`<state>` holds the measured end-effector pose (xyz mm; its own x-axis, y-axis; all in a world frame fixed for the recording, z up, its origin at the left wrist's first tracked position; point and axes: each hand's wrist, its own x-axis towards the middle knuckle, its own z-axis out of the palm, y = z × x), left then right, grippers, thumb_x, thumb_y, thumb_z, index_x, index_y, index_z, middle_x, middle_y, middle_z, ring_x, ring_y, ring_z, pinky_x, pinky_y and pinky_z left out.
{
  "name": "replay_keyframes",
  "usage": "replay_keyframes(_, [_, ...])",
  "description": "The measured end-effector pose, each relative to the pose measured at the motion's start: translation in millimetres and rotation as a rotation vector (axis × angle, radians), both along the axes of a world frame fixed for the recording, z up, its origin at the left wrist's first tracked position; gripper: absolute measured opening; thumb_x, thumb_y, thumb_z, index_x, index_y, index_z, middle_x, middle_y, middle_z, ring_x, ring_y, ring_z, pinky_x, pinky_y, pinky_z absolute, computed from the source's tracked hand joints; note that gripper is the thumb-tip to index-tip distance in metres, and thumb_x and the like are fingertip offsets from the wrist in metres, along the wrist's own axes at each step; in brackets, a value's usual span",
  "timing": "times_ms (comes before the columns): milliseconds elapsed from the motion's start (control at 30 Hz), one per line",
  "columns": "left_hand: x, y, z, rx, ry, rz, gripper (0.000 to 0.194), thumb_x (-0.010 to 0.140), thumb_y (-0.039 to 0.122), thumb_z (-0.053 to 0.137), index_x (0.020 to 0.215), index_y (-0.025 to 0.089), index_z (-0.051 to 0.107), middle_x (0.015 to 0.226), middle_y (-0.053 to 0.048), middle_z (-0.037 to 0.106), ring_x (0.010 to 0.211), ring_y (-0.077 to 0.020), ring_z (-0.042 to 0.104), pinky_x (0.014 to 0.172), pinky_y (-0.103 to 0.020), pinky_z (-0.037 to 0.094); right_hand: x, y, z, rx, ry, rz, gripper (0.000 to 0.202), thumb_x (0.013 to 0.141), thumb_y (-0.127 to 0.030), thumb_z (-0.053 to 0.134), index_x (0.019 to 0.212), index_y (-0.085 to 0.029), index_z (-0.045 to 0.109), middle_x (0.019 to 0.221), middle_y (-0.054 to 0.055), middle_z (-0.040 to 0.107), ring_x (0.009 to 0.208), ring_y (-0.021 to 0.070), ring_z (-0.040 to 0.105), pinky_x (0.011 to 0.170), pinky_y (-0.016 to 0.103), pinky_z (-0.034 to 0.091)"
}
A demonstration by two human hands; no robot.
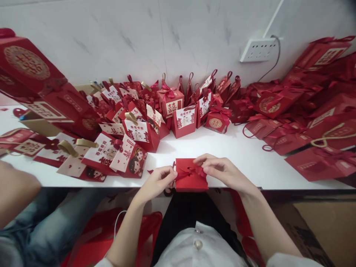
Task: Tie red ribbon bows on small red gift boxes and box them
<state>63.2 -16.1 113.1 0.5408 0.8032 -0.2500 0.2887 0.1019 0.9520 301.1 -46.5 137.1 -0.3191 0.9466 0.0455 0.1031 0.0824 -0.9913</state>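
Note:
A small red box [191, 183] with a red ribbon bow on top sits at the front edge of the white table. At its left side, my left hand [160, 181] has thumb and fingers pinched on the ribbon's left end. My right hand [221, 171] reaches over the box's right side, its fingers closed around the ribbon loop on that side. Part of a printed figure shows under the box's left edge, near my left fingertips.
Many red gift boxes [185, 120] stand along the wall side of the white table [230, 148]. More are piled at the right [319, 161] and stacked tall at the left [52, 94]. A power strip [258, 50] hangs on the wall. Another person's arm [16, 193] is at the left.

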Motion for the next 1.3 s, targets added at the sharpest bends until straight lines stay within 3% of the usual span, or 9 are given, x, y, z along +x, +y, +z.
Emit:
replay_keyframes(100, [1,-6,14.3,-0.012,0.064,-0.033,0.035,0.084,0.048,0.05,0.066,0.018,0.048,0.054,0.004,0.049,0.052,-0.0093,0.046,0.051,-0.02,0.035,-17,0,-3.2,0.023,-0.017,-0.088,0.025,0.085,-0.04,0.056,0.08,-0.019,0.068,0.11,0.009,0.066,0.104,0.0232,0.059,0.091,0.037,0.042])
replay_keyframes(300, [1,-8,29.4,0.054,0.112,-0.018,0.027,0.085,0.044,0.05,0.077,0.018,0.052,0.067,0.004,0.051,0.057,-0.0095,0.048,0.051,-0.02,0.036,-35,1,-22.9,0.157,-0.171,-0.331,0.02,0.086,-0.034,0.055,0.082,-0.02,0.068,0.083,0.005,0.068,0.081,0.0203,0.063,0.075,0.032,0.048])
replay_keyframes(433, [2,-6,37.0,0.258,0.213,-0.07,0.023,0.083,0.032,0.055,0.103,0.022,0.052,0.085,0.002,0.06,0.075,-0.0136,0.056,0.07,-0.024,0.043,-38,-1,-27.2,0.255,-0.225,-0.318,0.016,0.087,-0.025,0.054,0.091,-0.021,0.069,0.094,0.007,0.067,0.087,0.0205,0.062,0.081,0.034,0.048])
replay_keyframes(600, [2,-6,48.0,0.445,0.437,-0.186,0.018,0.084,0.03,0.053,0.101,0.023,0.056,0.098,-0.001,0.064,0.085,-0.0181,0.06,0.077,-0.028,0.043,-40,-5,-28.4,0.348,-0.28,-0.25,0.024,0.089,-0.017,0.045,0.097,-0.021,0.067,0.096,0.008,0.066,0.09,0.0206,0.061,0.083,0.037,0.047])
replay_keyframes(700, [4,-6,53.4,0.556,0.515,-0.217,0.023,0.086,0.025,0.05,0.108,0.025,0.053,0.108,-0.002,0.062,0.09,-0.019,0.061,0.078,-0.028,0.044,-41,-5,-30.6,0.309,-0.277,-0.306,0.018,0.087,-0.018,0.048,0.094,-0.022,0.064,0.094,0.005,0.067,0.088,0.0199,0.062,0.082,0.036,0.048])
replay_keyframes(833, [6,-6,60.4,0.623,0.664,-0.246,0.021,0.087,0.031,0.049,0.104,0.022,0.058,0.1,-0.003,0.064,0.087,-0.0209,0.062,0.076,-0.03,0.044,-44,-4,-34.8,0.191,-0.157,-0.421,0.009,0.081,-0.02,0.057,0.09,-0.022,0.056,0.086,0.001,0.068,0.086,0.0184,0.066,0.075,0.031,0.051])
replay_keyframes(933, [8,-2,66.4,0.61,0.757,-0.223,0.023,0.09,0.035,0.044,0.092,0.019,0.061,0.088,-0.004,0.067,0.08,-0.0208,0.063,0.07,-0.029,0.044,-44,-2,-36.5,0.18,-0.116,-0.407,0.013,0.08,-0.019,0.058,0.093,-0.023,0.059,0.09,0.001,0.07,0.088,0.0178,0.068,0.078,0.03,0.051])
replay_keyframes(1033, [10,3,72.8,0.645,0.786,-0.299,0.024,0.091,0.03,0.042,0.08,0.019,0.06,0.081,-0.003,0.065,0.074,-0.0189,0.061,0.066,-0.028,0.041,-43,-2,-35.4,0.209,-0.171,-0.392,0.014,0.082,-0.018,0.057,0.091,-0.024,0.065,0.092,0.001,0.071,0.088,0.0185,0.067,0.081,0.033,0.05])
replay_keyframes(1300, [28,25,83.0,0.797,0.705,-0.466,0.015,0.087,0.03,0.054,0.079,0.019,0.06,0.082,-0.001,0.058,0.073,-0.0158,0.057,0.063,-0.025,0.039,-45,0,-29.2,0.376,-0.327,-0.36,0.016,0.083,-0.009,0.056,0.082,-0.022,0.066,0.084,0.001,0.069,0.082,0.0172,0.062,0.079,0.033,0.046])
